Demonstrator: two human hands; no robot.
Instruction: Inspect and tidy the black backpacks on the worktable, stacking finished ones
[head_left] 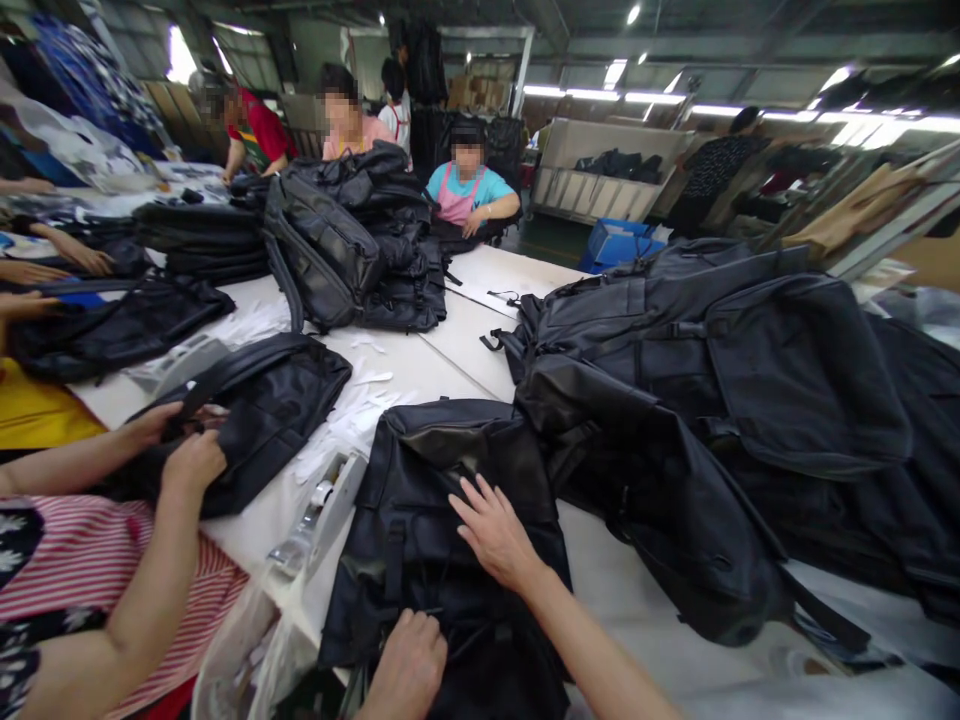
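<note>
A black backpack [450, 500] lies flat on the white table right before me, its top end pointing away. My right hand [495, 530] rests on its upper front with the fingers spread. Nearer to me, my left hand [409, 660] is at the lower left part of the bag, by a strap, with its fingers curled down. What those fingers hold, if anything, is hidden. A buckled strap [395, 565] runs down the bag's left side.
Black bags are piled at the right [802, 370] and far centre [352, 240]. A tape dispenser [322, 510] stands left of my bag, beside white paper strips [345, 420]. A co-worker's hands [191, 450] handle a bag at the left. More people work behind.
</note>
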